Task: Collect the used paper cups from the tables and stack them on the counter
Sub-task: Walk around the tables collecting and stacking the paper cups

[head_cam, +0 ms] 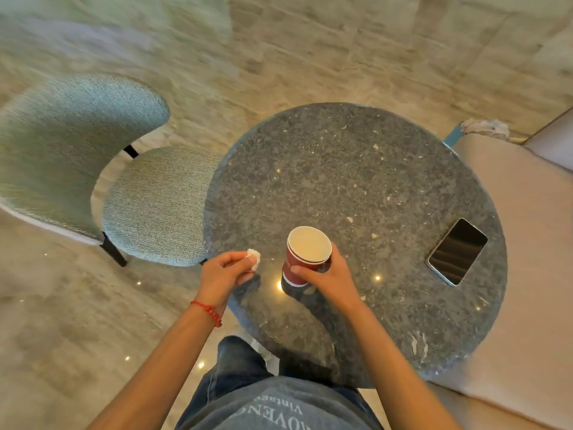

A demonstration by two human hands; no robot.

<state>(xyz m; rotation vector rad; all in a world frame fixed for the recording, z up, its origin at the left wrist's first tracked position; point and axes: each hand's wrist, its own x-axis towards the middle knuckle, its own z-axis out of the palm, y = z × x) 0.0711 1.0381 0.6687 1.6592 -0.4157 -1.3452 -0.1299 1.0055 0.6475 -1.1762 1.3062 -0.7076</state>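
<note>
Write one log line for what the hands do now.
right hand: holds red paper cup | left hand: pinches white tissue | phone: lying on table

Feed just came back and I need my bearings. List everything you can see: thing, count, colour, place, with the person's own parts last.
paper cup: one, red with white inside, upright at the near part of the table, held
tissue: one, white, crumpled, at the table's left edge, held
phone: one, dark screen, flat on the table's right side
table: one, round, grey speckled stone
chair: one, pale green fabric, left of the table
sofa: one, beige, right of the table
floor: beige stone
bracelet: one, red, on the left wrist
left hand: pinches the tissue
right hand: grips the paper cup
</note>
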